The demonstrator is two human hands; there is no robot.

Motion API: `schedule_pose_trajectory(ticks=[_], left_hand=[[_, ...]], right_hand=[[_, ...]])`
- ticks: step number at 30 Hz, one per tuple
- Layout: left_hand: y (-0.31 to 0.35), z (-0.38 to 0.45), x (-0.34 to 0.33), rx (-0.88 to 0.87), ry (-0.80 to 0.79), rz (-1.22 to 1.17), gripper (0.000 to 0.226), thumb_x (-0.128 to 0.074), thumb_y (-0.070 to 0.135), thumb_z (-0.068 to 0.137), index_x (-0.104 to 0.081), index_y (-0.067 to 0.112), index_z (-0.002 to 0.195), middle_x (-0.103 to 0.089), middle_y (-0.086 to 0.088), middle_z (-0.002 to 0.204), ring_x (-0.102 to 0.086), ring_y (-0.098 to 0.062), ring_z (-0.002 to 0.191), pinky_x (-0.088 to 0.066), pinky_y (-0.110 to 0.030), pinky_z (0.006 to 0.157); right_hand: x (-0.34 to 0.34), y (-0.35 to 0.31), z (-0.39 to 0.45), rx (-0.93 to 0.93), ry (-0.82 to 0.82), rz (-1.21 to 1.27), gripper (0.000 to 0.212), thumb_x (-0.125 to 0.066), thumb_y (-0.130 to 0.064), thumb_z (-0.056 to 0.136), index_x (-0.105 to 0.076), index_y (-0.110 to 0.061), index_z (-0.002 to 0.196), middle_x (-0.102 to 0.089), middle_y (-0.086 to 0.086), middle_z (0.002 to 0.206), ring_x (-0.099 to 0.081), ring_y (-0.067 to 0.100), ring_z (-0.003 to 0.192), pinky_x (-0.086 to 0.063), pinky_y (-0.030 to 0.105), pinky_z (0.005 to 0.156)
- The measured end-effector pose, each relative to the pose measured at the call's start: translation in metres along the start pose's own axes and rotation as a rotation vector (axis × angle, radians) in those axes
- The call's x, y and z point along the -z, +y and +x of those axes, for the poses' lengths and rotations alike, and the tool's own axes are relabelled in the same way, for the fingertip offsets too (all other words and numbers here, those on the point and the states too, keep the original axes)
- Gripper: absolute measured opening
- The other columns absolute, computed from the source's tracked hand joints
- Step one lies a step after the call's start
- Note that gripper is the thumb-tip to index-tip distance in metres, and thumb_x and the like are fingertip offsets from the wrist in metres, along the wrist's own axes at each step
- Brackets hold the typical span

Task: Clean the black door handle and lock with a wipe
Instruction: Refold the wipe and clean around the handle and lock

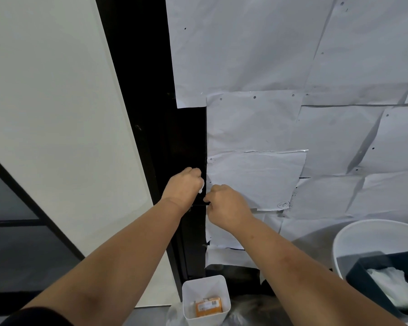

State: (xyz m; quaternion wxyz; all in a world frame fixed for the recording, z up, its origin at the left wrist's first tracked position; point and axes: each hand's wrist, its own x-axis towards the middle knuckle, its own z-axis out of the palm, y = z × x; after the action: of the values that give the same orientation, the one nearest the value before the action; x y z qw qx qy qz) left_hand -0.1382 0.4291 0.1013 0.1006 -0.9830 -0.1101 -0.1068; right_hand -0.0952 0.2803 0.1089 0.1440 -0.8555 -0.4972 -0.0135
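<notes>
In front of you stands a black door, and white paper sheets cover most of its right part, leaving a dark strip bare along the left edge. Your left hand is curled around a white wipe and presses it against this dark strip, just above the black door handle. The lock itself you cannot make out in the darkness. Your right hand is just beside the left one, a little lower, and its fingertips pinch the end of the handle. Below, near the bottom edge of the door, stands a white container with an orange pack inside. At the right there is a white tub holding a dark box.
</notes>
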Motion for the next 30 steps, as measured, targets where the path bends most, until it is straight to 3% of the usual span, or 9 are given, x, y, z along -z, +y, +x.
schedule_pose_trajectory(ticks=[5,9,13,18,23,26,30], left_hand=[[-0.010,-0.002,-0.006,0.013,0.016,-0.059,0.029,-0.078,-0.007,0.066,-0.071,0.015,0.085,-0.061,0.000,0.096,-0.057,-0.018,0.090,-0.049,-0.027,0.056],[-0.002,-0.007,-0.006,0.117,0.070,-0.122,0.035,-0.079,-0.004,0.067,-0.071,0.014,0.095,-0.058,-0.001,0.102,-0.053,-0.019,0.094,-0.049,-0.027,0.059],[-0.003,-0.002,-0.003,0.106,0.095,-0.141,0.034,-0.079,-0.003,0.070,-0.073,0.013,0.098,-0.059,-0.003,0.099,-0.055,-0.021,0.091,-0.052,-0.030,0.062],[-0.001,-0.001,-0.015,0.165,0.213,-0.267,0.040,-0.089,-0.007,0.047,-0.072,0.018,0.074,-0.061,0.001,0.078,-0.058,-0.018,0.066,-0.052,-0.028,0.048],[0.006,0.000,-0.012,0.224,0.312,-0.246,0.030,-0.090,0.000,0.051,-0.066,0.014,0.061,-0.057,0.000,0.065,-0.053,-0.016,0.054,-0.040,-0.022,0.038],[0.004,-0.007,-0.018,0.265,0.336,-0.255,0.025,-0.087,-0.001,0.058,-0.070,0.012,0.070,-0.062,-0.003,0.074,-0.059,-0.019,0.059,-0.046,-0.025,0.043],[0.008,-0.021,-0.029,0.426,0.413,-0.419,0.022,-0.073,-0.004,0.079,-0.075,0.009,0.097,-0.066,-0.009,0.096,-0.065,-0.024,0.069,-0.056,-0.031,0.056]], right_hand=[[0.000,0.000,-0.001,-0.015,-0.001,0.008,0.035,-0.046,-0.007,0.081,-0.068,-0.013,0.107,-0.061,0.006,0.101,-0.052,0.025,0.100,-0.051,0.037,0.072],[0.001,-0.001,-0.004,-0.017,0.014,-0.005,0.035,-0.047,-0.009,0.084,-0.067,-0.015,0.112,-0.061,0.005,0.106,-0.052,0.025,0.103,-0.046,0.036,0.078],[0.000,-0.001,-0.005,-0.017,0.011,0.011,0.035,-0.047,-0.010,0.084,-0.067,-0.015,0.112,-0.061,0.004,0.107,-0.052,0.024,0.104,-0.047,0.037,0.080],[0.000,-0.001,-0.005,-0.011,0.016,0.017,0.035,-0.047,-0.010,0.084,-0.067,-0.015,0.113,-0.061,0.005,0.109,-0.052,0.025,0.104,-0.048,0.039,0.080],[0.000,-0.002,-0.002,-0.016,0.025,0.006,0.034,-0.047,-0.010,0.084,-0.068,-0.015,0.111,-0.062,0.005,0.106,-0.053,0.024,0.102,-0.050,0.038,0.078],[-0.001,-0.001,0.000,-0.016,0.021,0.011,0.035,-0.048,-0.009,0.083,-0.068,-0.016,0.111,-0.062,0.005,0.103,-0.053,0.024,0.102,-0.051,0.038,0.077],[-0.001,-0.001,0.001,-0.021,0.020,0.010,0.034,-0.047,-0.008,0.082,-0.069,-0.015,0.108,-0.062,0.005,0.102,-0.054,0.024,0.100,-0.051,0.038,0.075]])
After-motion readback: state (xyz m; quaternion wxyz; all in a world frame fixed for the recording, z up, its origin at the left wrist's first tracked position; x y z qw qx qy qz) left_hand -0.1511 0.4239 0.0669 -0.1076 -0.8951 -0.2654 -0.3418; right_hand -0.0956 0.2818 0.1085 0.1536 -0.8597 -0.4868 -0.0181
